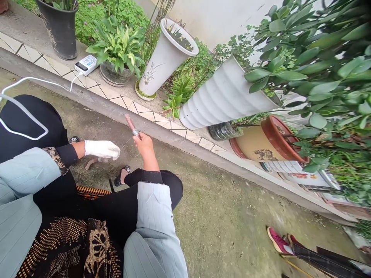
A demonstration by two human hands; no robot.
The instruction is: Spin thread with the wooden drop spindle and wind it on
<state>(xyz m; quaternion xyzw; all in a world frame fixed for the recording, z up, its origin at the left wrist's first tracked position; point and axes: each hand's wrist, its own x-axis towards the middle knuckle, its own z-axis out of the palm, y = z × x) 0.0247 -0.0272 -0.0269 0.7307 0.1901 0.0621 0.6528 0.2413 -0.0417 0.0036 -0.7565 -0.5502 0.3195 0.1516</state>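
Head cam: right hand's (145, 146) got its fingers wrapped around a brownish stick (130, 122) jutting to 11 o'clock, silvery wire (135, 132) coiled on it. At its 9 o'clock, the white-gloved left hand (101, 149) pinches the loose strand.
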